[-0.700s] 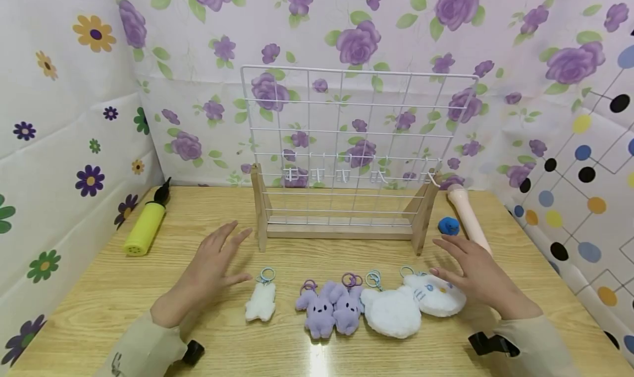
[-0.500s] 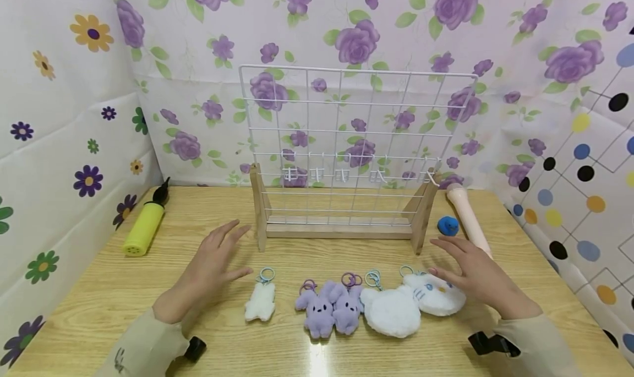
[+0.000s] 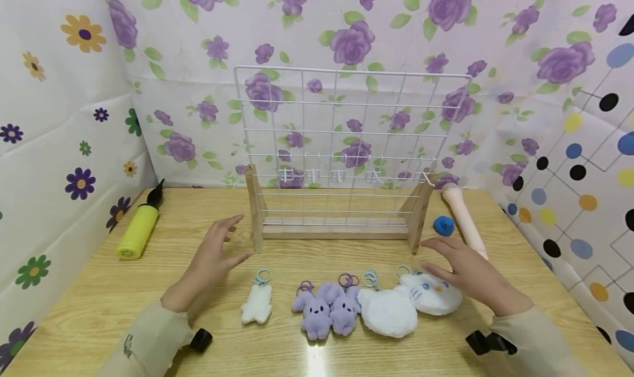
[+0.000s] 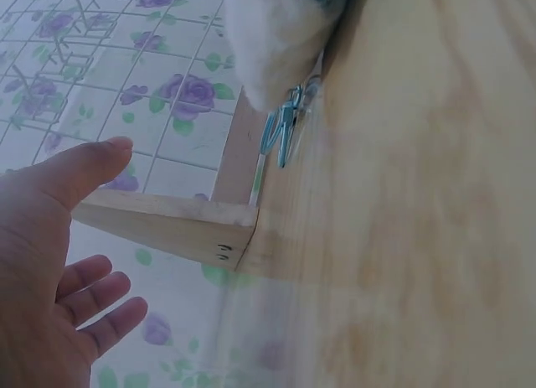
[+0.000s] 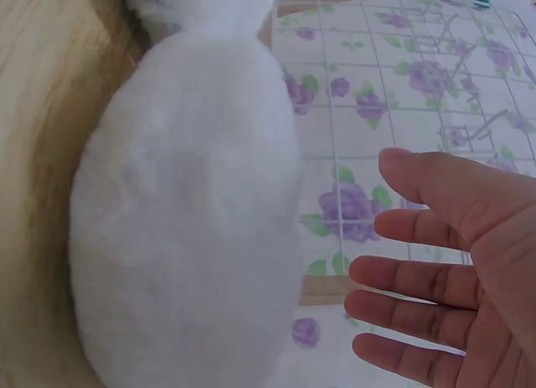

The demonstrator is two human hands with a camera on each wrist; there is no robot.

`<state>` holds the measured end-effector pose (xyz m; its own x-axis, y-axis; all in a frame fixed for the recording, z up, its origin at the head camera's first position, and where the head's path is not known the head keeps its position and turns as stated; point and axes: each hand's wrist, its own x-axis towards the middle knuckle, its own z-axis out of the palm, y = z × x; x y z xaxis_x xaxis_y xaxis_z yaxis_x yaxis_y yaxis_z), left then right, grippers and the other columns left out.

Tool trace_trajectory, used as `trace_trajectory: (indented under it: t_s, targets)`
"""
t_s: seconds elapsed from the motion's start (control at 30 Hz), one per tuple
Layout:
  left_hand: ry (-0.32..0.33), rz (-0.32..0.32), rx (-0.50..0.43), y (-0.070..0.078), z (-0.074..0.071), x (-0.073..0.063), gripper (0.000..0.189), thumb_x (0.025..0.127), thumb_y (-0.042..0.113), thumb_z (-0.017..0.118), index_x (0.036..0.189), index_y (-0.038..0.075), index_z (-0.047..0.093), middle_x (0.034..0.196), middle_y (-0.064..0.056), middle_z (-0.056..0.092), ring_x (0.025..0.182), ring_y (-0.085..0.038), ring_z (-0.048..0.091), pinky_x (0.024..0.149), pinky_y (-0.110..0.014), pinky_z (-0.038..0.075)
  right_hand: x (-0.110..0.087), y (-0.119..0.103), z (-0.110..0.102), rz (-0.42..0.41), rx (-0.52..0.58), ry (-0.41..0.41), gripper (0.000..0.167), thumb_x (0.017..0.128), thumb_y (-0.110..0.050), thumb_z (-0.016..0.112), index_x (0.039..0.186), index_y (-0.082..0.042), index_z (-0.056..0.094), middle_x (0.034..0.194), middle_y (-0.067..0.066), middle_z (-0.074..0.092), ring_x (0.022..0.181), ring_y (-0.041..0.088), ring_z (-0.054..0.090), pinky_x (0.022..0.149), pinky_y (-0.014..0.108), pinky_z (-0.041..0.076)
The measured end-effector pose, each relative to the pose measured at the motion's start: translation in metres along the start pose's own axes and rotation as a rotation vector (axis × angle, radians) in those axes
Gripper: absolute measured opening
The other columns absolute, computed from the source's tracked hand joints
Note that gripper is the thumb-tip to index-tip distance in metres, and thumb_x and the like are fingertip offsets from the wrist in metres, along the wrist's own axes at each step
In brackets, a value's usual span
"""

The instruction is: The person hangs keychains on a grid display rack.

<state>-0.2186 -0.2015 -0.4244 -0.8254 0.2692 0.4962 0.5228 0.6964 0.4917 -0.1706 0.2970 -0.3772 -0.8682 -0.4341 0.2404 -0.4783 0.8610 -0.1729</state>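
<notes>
In the head view my left hand (image 3: 210,258) hovers over the table, left of a small white plush keychain (image 3: 257,304) with a light-blue ring. Its thumb stands apart from the fingers and it holds nothing. My right hand (image 3: 470,272), also holding nothing, is above the edge of a white cat-face plush keychain (image 3: 440,295). Beside that lies another white plush keychain (image 3: 388,313), its front hidden. Two purple plush keychains (image 3: 316,315) with purple rings lie in the middle. White plush (image 5: 188,212) fills much of the right wrist view, apart from the fingers.
A white wire grid rack (image 3: 342,140) on a wooden stand (image 3: 334,233) is behind the keychains, with several white hooks (image 3: 338,175) on it. A yellow pump (image 3: 138,231) lies at left. A blue rubber-duck-like toy (image 3: 443,226) and a pale pink stick-shaped object (image 3: 464,220) lie at right.
The left hand has turned, its thumb rising a little. The right hand has drifted slightly left. The head view has shifted slightly; the keychains lie where they were.
</notes>
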Motion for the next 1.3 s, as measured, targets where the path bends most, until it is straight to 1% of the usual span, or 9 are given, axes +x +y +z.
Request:
trace_trajectory:
  t_s: [0.2, 0.33, 0.53, 0.73, 0.8, 0.9, 1.07, 1.2, 1.3]
  targets:
    - [0.021, -0.042, -0.103, -0.004, 0.005, 0.005, 0.075, 0.078, 0.005, 0.078, 0.142, 0.001, 0.039, 0.131, -0.023, 0.049, 0.107, -0.034, 0.053, 0.082, -0.048, 0.053, 0.005, -0.001, 0.007, -0.053, -0.017, 0.016, 0.039, 0.088, -0.023, 0.07, 0.122, -0.007, 0.063, 0.117, 0.01, 0.065, 0.109, 0.029, 0.062, 0.087, 0.045, 0.055]
    - [0.018, -0.089, -0.191, -0.005, 0.009, 0.009, 0.072, 0.08, 0.004, 0.076, 0.142, 0.001, 0.039, 0.13, -0.024, 0.049, 0.108, -0.036, 0.052, 0.083, -0.048, 0.053, 0.009, -0.002, 0.007, -0.072, -0.037, -0.007, 0.035, 0.086, -0.017, 0.072, 0.118, -0.009, 0.065, 0.114, 0.008, 0.066, 0.106, 0.027, 0.063, 0.084, 0.042, 0.056]
    - [0.006, -0.161, -0.289, -0.004, 0.014, 0.013, 0.067, 0.084, 0.007, 0.073, 0.142, 0.002, 0.04, 0.13, -0.022, 0.049, 0.109, -0.036, 0.052, 0.085, -0.047, 0.052, 0.014, -0.001, 0.007, -0.084, -0.043, -0.051, 0.031, 0.084, -0.012, 0.073, 0.115, -0.009, 0.065, 0.111, 0.006, 0.067, 0.102, 0.024, 0.065, 0.081, 0.038, 0.057]
    - [-0.006, -0.187, -0.299, -0.005, 0.019, 0.016, 0.067, 0.084, 0.007, 0.073, 0.141, 0.003, 0.04, 0.129, -0.02, 0.05, 0.108, -0.033, 0.052, 0.082, -0.038, 0.053, 0.021, 0.005, 0.012, -0.11, -0.002, -0.117, 0.028, 0.084, -0.006, 0.072, 0.111, -0.006, 0.066, 0.105, 0.007, 0.068, 0.093, 0.023, 0.065, 0.077, 0.035, 0.057]
    - [-0.009, -0.188, -0.299, -0.004, 0.021, 0.018, 0.067, 0.083, 0.006, 0.073, 0.141, 0.003, 0.04, 0.129, -0.02, 0.051, 0.107, -0.033, 0.053, 0.08, -0.034, 0.053, 0.024, 0.006, 0.015, -0.108, 0.007, -0.14, 0.028, 0.084, -0.006, 0.072, 0.111, -0.006, 0.066, 0.105, 0.007, 0.068, 0.091, 0.021, 0.064, 0.076, 0.033, 0.056]
    - [-0.013, -0.192, -0.306, -0.006, 0.024, 0.018, 0.067, 0.083, 0.003, 0.073, 0.141, 0.001, 0.039, 0.128, -0.02, 0.051, 0.107, -0.032, 0.054, 0.08, -0.032, 0.053, 0.028, 0.007, 0.021, -0.113, 0.007, -0.168, 0.028, 0.083, -0.007, 0.072, 0.11, -0.007, 0.067, 0.103, 0.005, 0.069, 0.089, 0.02, 0.065, 0.075, 0.031, 0.056]
    - [0.001, -0.205, -0.33, -0.009, 0.03, 0.019, 0.068, 0.083, 0.001, 0.072, 0.141, -0.002, 0.037, 0.128, -0.022, 0.052, 0.107, -0.034, 0.054, 0.082, -0.036, 0.055, 0.032, 0.004, 0.027, -0.112, 0.031, -0.216, 0.024, 0.084, -0.007, 0.071, 0.108, -0.007, 0.067, 0.102, 0.005, 0.068, 0.088, 0.019, 0.065, 0.073, 0.03, 0.056]
    - [0.013, -0.233, -0.374, -0.008, 0.034, 0.02, 0.066, 0.084, 0.0, 0.07, 0.141, -0.001, 0.036, 0.127, -0.023, 0.052, 0.108, -0.035, 0.054, 0.087, -0.042, 0.055, 0.036, 0.002, 0.028, -0.089, 0.062, -0.264, 0.022, 0.086, -0.007, 0.068, 0.108, -0.006, 0.067, 0.102, 0.006, 0.069, 0.087, 0.018, 0.065, 0.073, 0.027, 0.056]
    - [0.018, -0.252, -0.4, -0.007, 0.036, 0.021, 0.065, 0.086, 0.0, 0.068, 0.142, -0.001, 0.035, 0.126, -0.023, 0.051, 0.108, -0.035, 0.054, 0.089, -0.044, 0.054, 0.039, 0.001, 0.028, -0.092, 0.075, -0.281, 0.021, 0.086, -0.006, 0.068, 0.107, -0.005, 0.067, 0.099, 0.005, 0.069, 0.085, 0.017, 0.065, 0.072, 0.026, 0.056]
